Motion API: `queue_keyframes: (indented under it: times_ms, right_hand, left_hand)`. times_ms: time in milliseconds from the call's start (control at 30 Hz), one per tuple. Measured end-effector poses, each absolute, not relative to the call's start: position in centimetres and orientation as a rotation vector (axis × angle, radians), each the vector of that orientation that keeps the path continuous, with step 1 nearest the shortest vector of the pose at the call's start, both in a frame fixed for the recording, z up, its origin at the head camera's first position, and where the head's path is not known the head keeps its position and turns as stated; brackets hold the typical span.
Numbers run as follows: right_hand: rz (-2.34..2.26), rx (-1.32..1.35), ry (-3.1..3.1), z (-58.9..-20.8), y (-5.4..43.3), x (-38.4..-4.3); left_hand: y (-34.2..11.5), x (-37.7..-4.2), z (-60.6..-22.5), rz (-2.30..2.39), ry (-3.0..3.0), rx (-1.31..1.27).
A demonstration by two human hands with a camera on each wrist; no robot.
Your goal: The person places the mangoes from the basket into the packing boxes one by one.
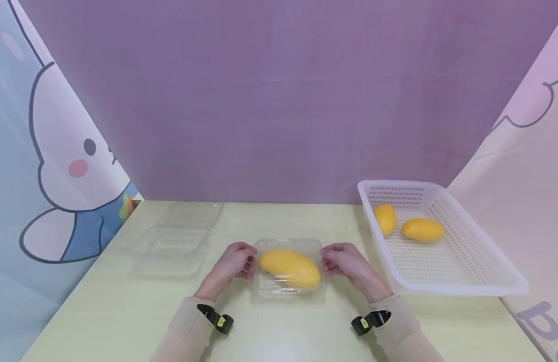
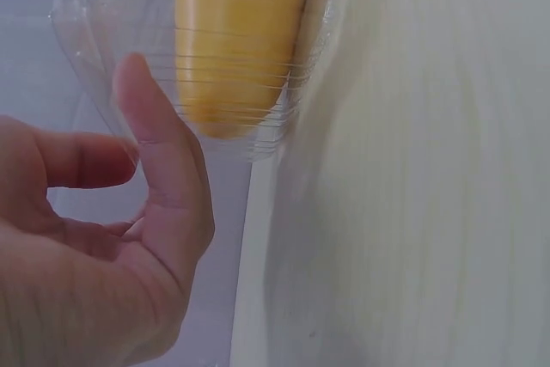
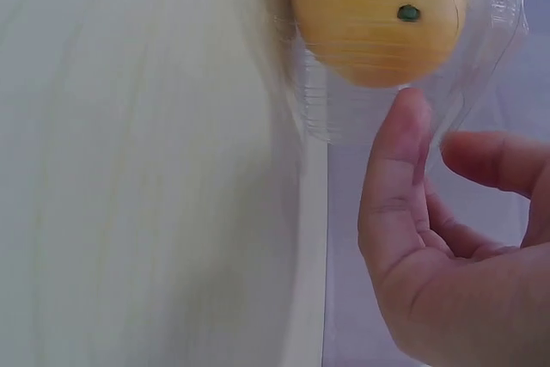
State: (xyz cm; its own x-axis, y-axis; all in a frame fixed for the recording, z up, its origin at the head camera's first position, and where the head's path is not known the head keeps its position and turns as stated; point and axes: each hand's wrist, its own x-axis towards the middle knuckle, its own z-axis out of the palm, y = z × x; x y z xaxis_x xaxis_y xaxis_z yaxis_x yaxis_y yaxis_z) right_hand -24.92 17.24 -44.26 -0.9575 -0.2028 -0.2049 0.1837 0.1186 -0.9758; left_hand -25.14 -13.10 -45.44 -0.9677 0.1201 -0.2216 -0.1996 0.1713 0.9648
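A clear plastic clamshell box (image 1: 285, 291) lies on the table in front of me, with yellow mango fruit (image 1: 290, 268) inside, seen through the plastic. My left hand (image 1: 234, 262) pinches the box's left edge between thumb and fingers. On the opposite side my right hand (image 1: 344, 262) pinches the right edge the same way. The left wrist view shows one rounded fruit end (image 2: 228, 66) behind the ribbed plastic wall. In the right wrist view a green stem spot (image 3: 408, 13) marks the other end, just above the fingertips.
To the left on the pale table (image 1: 279, 332) stands an open clear clamshell box (image 1: 166, 259), its lid (image 1: 190, 215) folded back. A white perforated basket (image 1: 464, 289) at the right holds one mango (image 1: 385, 220) and another mango (image 1: 422, 230). A purple panel (image 1: 279, 100) rises behind the table.
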Motion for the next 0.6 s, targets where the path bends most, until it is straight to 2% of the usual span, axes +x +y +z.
queue_keyframes:
  times_ms: [600]
  right_hand:
    - [-1.839,-0.076,2.140,-43.9,17.6,-23.2]
  left_hand:
    - [-12.8,-25.1,-45.5,1.883,2.207,-0.114]
